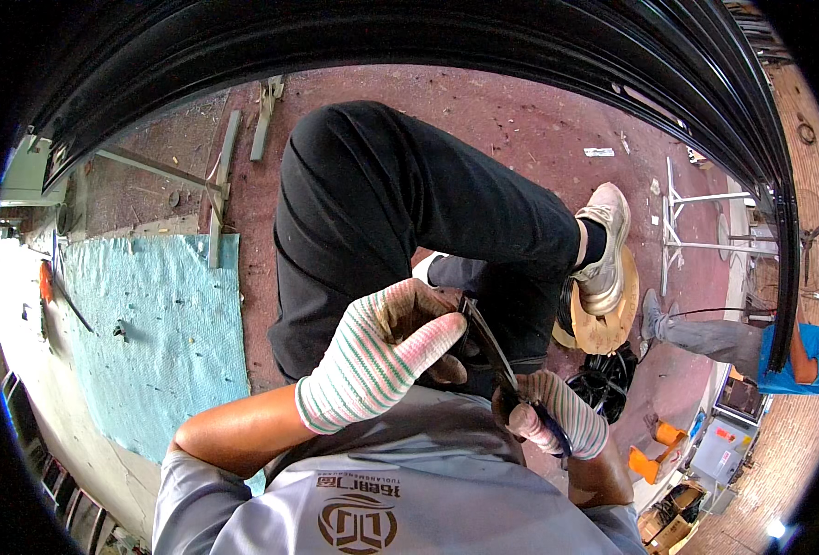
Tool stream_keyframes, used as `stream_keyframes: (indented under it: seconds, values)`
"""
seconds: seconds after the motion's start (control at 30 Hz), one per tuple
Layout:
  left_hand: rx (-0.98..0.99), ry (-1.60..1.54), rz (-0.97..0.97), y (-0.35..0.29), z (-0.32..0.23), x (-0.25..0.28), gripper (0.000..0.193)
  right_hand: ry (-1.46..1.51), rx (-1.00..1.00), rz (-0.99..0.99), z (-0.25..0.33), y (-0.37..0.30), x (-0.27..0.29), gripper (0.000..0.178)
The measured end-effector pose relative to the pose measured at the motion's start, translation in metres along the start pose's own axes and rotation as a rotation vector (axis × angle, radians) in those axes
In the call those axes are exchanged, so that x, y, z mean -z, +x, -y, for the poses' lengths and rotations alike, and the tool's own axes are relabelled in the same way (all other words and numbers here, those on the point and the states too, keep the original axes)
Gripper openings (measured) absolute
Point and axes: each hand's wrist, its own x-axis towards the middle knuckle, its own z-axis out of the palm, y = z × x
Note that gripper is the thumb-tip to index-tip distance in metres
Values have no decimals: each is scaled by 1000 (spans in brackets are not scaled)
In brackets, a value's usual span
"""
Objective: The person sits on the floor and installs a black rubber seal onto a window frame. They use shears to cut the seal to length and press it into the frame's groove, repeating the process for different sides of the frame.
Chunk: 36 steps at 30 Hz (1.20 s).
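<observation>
Left hand [359, 370]: white knit glove, green stripes, fingertips at a slender black object's [491, 344] upper end.
Right hand [565, 418]: matching striped glove, gripping its lower end.
Floor [483, 111]: dull red, pale-blue textured sheet [169, 338] at left.

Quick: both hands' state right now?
Left hand: closed in a pinch on something thin and dark, too unclear to name.
Right hand: closed around a dark-handled tool, apparently scissors.
</observation>
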Motion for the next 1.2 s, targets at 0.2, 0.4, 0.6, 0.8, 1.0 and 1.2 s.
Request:
stream_keyframes:
  seconds: [0.2,0.4,0.6,0.8,1.0,1.2]
  values:
    - [-2,-32,22,0,-3,0,14,174,52,-1,6,1,-2,16]
    - [-44,-13,-4,0,-1,-1,12,102,20,58,-1,0,-3,22]
    - [-26,9,12,0,-3,0,14,-41,27,49,-23,-6,-5,29]
    - [-34,-14,15,-1,-1,0,16,74,70,110,-11,-1,-4,26]
    - [-24,8,30,-1,-1,1,17,110,-85,2,1,-8,-18,19]
    - [-10,41,45,-1,-3,3,16,148,-81,-144,1,-6,-31,46]
